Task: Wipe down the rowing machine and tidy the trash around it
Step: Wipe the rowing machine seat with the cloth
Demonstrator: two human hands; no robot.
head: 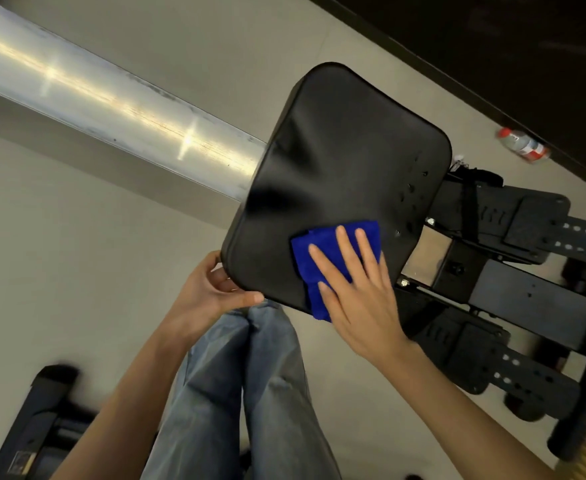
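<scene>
**Seat under the cloth, litter yet to be picked up**

The wiping is under way and, by the look of it, nowhere near finished. The right hand (357,299) lies flat on a blue folded cloth (303,265), fingers straight and slightly spread, pressing it against the near-right part of the rowing machine's black padded seat (336,168). It grips nothing; the palm simply holds the cloth down. One end of the cloth hangs over the seat's near edge.

The left hand (208,292) steadies the seat at its near-left corner, fingers curled under the edge and thumb along the rim.

Judging from the frame, only this corner of the seat is being covered; whether the rest of the pad is already clean cannot be told, as the surface shows no clear wet or dry boundary. The long brushed-metal rail (111,98), running away to the far left, shows smudges and streaks and probably needs wiping. The black perforated footrests (527,223) to the right also look untouched.

The tidying half is not yet done: a plastic bottle with a red-and-white label (523,145) lies on its side on the pale grey floor (59,237), far right, beside a dark wall and well apart from both hands.
</scene>
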